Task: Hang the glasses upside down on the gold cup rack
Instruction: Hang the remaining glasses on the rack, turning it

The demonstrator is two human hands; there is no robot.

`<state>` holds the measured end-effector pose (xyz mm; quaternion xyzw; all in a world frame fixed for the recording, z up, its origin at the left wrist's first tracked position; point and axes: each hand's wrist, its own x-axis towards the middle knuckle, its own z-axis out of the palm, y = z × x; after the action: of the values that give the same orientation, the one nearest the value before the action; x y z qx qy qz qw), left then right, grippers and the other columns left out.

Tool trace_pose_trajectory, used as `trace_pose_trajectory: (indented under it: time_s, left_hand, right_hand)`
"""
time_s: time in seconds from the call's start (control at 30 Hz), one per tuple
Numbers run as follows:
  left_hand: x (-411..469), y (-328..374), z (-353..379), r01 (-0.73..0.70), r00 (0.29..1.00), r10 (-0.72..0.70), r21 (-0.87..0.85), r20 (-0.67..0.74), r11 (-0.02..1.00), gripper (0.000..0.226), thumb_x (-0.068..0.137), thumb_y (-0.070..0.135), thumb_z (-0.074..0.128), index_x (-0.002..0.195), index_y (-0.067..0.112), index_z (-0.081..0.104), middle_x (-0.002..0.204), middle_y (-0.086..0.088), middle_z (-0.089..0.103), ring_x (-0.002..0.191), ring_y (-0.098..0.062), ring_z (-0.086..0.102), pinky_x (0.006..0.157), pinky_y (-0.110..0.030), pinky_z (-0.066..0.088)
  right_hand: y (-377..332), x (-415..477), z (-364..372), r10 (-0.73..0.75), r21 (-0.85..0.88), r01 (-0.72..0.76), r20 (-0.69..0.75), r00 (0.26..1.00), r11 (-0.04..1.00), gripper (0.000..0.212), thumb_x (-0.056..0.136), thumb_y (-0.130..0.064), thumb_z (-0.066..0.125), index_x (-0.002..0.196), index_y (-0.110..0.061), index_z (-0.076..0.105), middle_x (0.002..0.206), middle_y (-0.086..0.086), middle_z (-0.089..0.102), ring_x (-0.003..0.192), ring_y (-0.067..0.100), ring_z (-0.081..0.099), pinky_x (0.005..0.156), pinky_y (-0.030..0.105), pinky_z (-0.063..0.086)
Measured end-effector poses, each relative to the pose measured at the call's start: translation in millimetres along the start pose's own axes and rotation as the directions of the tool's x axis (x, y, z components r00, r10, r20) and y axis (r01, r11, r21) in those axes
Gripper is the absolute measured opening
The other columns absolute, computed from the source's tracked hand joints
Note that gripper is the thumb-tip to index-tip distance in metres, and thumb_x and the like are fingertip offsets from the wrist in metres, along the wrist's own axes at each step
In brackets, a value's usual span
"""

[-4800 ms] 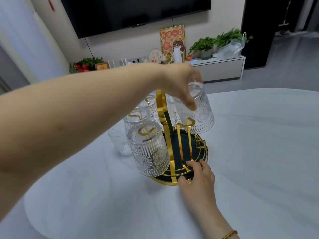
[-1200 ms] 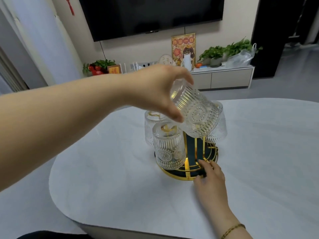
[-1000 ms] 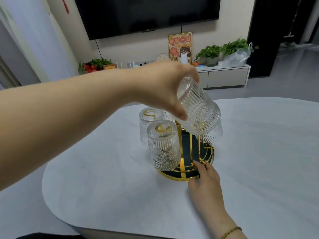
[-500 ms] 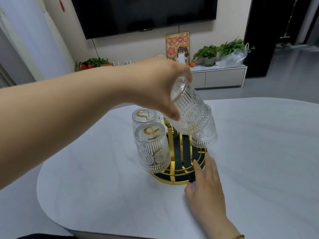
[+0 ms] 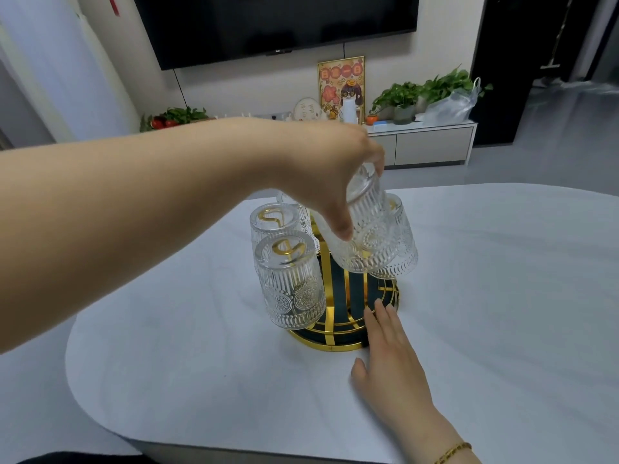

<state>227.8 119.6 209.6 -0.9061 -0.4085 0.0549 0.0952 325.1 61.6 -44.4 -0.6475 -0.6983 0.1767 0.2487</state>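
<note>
The gold cup rack [image 5: 338,343] with a dark round base stands in the middle of the white table [image 5: 502,296]. Several ribbed clear glasses hang upside down on its hooks, the nearest one [image 5: 291,289] at the front left, another [image 5: 273,221] behind it, one [image 5: 402,249] at the right. My left hand [image 5: 321,169] is shut on a further ribbed glass [image 5: 363,236], mouth down and tilted, low over the rack's centre prongs. My right hand [image 5: 392,360] lies flat on the table with its fingertips against the rack's base rim.
The table's rounded near edge runs across the bottom left. Beyond the table stand a low white cabinet [image 5: 428,142] with potted plants [image 5: 402,98], a framed picture [image 5: 341,85] and a wall-mounted TV [image 5: 274,21].
My left hand has lowered the tilted glass down toward the rack's prongs. My right hand has slid back a little, fingers still at the base rim.
</note>
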Motion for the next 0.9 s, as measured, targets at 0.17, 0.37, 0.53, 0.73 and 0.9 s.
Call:
trace_pose_trajectory:
  time_s: [0.17, 0.37, 0.53, 0.73, 0.9]
  left_hand:
    - [-1, 0, -1, -0.032, 0.998, 0.031, 0.019, 0.053, 0.999, 0.08, 0.052, 0.047, 0.075, 0.122, 0.026, 0.041, 0.124, -0.003, 0.051, 0.103, -0.019, 0.046, 0.085, -0.031, 0.038]
    - [4, 3, 21, -0.027, 0.995, 0.032, -0.054, 0.093, 0.998, 0.08, 0.056, 0.04, 0.077, 0.123, 0.024, 0.037, 0.123, -0.003, 0.051, 0.093, -0.016, 0.046, 0.08, -0.029, 0.041]
    - [12, 4, 45, -0.037, 0.991, 0.055, -0.149, 0.124, 0.988, 0.081, 0.058, 0.035, 0.078, 0.124, 0.022, 0.033, 0.121, -0.002, 0.052, 0.08, -0.012, 0.045, 0.064, -0.022, 0.039]
    - [18, 7, 61, -0.033, 0.982, 0.063, -0.168, 0.18, 0.985, 0.08, 0.058, 0.033, 0.078, 0.124, 0.023, 0.034, 0.124, -0.004, 0.053, 0.098, -0.02, 0.05, 0.083, -0.033, 0.045]
    - [16, 5, 64, -0.052, 0.984, 0.075, -0.137, 0.162, 0.989, 0.08, 0.063, 0.035, 0.075, 0.129, 0.027, 0.031, 0.136, 0.001, 0.043, 0.115, -0.019, 0.045, 0.091, -0.032, 0.041]
  right_hand:
    - [0, 0, -1, -0.01, 0.028, 0.01, 0.012, 1.0, 1.0, 0.068, 0.086, -0.018, 0.039, 0.142, -0.017, 0.001, 0.155, -0.002, -0.011, 0.133, 0.003, -0.022, 0.107, 0.019, -0.005]
    - [0, -1, -3, 0.001, 0.059, -0.003, 0.028, 1.0, 0.998, 0.068, 0.086, -0.018, 0.04, 0.142, -0.018, 0.001, 0.155, -0.002, -0.011, 0.139, 0.009, -0.016, 0.113, 0.023, 0.004]
    - [2, -1, -3, -0.008, 0.059, 0.006, 0.036, 0.999, 0.998, 0.069, 0.085, -0.018, 0.041, 0.142, -0.019, 0.002, 0.155, -0.003, -0.007, 0.14, 0.01, -0.014, 0.113, 0.024, 0.008]
    - [4, -2, -3, -0.039, 0.031, 0.038, 0.039, 0.998, 0.999, 0.07, 0.082, -0.019, 0.043, 0.141, -0.022, 0.005, 0.155, -0.006, -0.006, 0.141, 0.01, -0.014, 0.113, 0.024, 0.015]
    - [6, -5, -4, -0.054, -0.005, 0.055, 0.06, 0.997, 0.998, 0.071, 0.082, -0.021, 0.043, 0.141, -0.023, 0.003, 0.154, -0.006, -0.009, 0.141, 0.012, -0.013, 0.115, 0.025, 0.011]
